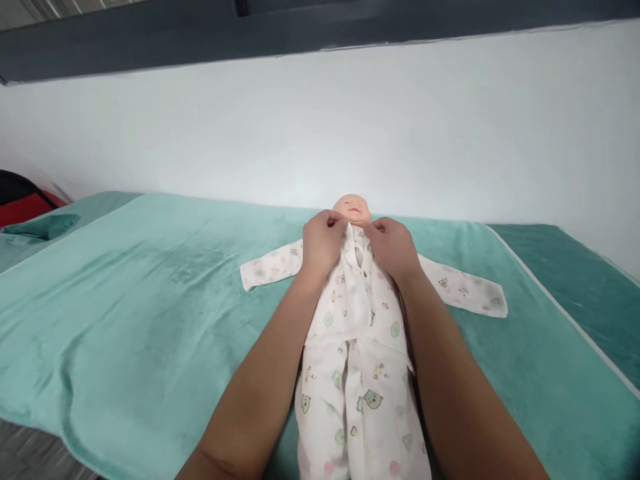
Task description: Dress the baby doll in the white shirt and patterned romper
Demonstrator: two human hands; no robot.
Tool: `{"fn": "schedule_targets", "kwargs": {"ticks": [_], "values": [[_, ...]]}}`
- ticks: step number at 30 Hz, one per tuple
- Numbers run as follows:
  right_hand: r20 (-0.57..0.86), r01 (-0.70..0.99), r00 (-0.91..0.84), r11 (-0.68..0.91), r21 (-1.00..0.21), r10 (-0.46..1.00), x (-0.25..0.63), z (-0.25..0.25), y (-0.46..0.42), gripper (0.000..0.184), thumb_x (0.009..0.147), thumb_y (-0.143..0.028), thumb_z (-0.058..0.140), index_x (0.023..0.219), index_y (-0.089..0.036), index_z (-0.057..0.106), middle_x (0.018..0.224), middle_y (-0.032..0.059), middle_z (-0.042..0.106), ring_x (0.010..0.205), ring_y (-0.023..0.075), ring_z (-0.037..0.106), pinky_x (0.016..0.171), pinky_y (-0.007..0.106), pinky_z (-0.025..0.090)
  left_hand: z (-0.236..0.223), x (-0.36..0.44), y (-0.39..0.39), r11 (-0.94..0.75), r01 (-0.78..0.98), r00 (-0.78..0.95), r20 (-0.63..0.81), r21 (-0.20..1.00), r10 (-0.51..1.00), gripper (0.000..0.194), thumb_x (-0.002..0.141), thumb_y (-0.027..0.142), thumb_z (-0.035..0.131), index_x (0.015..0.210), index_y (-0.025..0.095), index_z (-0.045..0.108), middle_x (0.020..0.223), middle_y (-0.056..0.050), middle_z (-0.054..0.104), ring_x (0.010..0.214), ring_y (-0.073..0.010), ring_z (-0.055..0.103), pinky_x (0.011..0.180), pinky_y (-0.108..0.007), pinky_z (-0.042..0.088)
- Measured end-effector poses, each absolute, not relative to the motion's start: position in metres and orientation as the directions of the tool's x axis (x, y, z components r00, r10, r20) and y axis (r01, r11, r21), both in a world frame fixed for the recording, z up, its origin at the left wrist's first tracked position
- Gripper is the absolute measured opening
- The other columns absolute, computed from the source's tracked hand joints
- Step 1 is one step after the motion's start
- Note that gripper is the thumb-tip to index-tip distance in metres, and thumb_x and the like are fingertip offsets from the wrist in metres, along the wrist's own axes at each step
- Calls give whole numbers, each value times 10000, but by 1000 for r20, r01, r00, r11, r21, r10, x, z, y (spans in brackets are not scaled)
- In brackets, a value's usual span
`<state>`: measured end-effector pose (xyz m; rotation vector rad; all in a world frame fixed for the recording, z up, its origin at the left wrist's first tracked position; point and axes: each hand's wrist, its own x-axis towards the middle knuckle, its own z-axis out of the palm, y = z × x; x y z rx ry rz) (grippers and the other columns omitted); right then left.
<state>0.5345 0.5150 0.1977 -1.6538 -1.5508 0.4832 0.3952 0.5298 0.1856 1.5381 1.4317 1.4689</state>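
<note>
"On the green blanket (150, 320), what did you log?"

"One doll (354, 208), face up, head toward the white wall (240, 133). White printed top (335, 313) over the body, matching trousers (377, 427) below, reaching the near edge of the view."

"State of the left hand (324, 241)?"

"Narrow. Thumb and fingers were pinched on the neckline of the top, just below the doll's chin."

"And the right hand (393, 247)?"

"Also narrow, fingers curled, gripping the neckline on its opposite side. Its exact fingertip contact was partly hidden from me."

"Sleeves?"

"Both spread outward on the blanket. One sleeve (273, 265) extended beyond the left hand, the other sleeve (467, 291) beyond the right. I could not tell whether the doll's arms lay inside."

"Front of the top?"

"Flaps overlapped on the chest, with a small opening under the neckline. The hem lay over the waist of the trousers."

"Surroundings?"

"A dark band (320, 33) ran above the wall. At far left sat a red and black item (23, 207), which I could not identify. Grey floor (35, 457) showed at lower left."
</note>
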Motion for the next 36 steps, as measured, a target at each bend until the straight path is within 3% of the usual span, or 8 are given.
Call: {"fn": "schedule_targets", "kwargs": {"ticks": [4,8,16,21,28,36], "values": [[270,362,249,169,-916,930,533,196,512,246,877,-346,558,672,-220,506,657,-23,554,647,151,486,674,293,402,192,400,525,-225,100,-170,239,969,956,84,835,220,628,800,172,686,766,-22,696,698,-130,607,723,-274,491],[230,259,255,163,-952,939,526,195,510,234,864,-339,584,675,-216,523,632,-32,549,613,140,487,650,287,409,196,403,520,-199,5,-129,198,980,972,81,818,210,650,774,163,699,732,-18,678,681,-125,590,693,-266,481],[296,219,191,254,-942,936,529,183,512,178,861,-362,603,808,-198,646,814,-1,653,764,149,555,745,282,447,190,399,522,-199,59,-75,204,978,976,64,794,188,671,807,167,730,806,-29,725,754,-145,635,730,-271,491],[294,230,163,254,-940,942,529,184,510,194,855,-375,600,822,-193,658,812,5,660,757,154,557,748,288,453,187,399,522,-251,136,-62,261,958,963,79,812,208,658,817,167,726,837,-36,736,780,-153,648,753,-279,493],[320,290,102,280,-915,942,531,186,512,182,829,-362,633,797,-192,690,841,19,695,815,175,602,811,313,463,187,397,522,-249,90,-32,253,964,967,85,802,204,665,811,165,741,861,-45,752,820,-167,666,771,-276,501],[367,311,17,344,-886,930,532,188,508,95,815,-267,636,828,-193,695,923,31,702,879,182,640,845,314,485,188,393,523,-227,111,13,227,967,974,245,857,389,670,758,172,723,788,-29,709,754,-155,627,697,-268,478]]}}
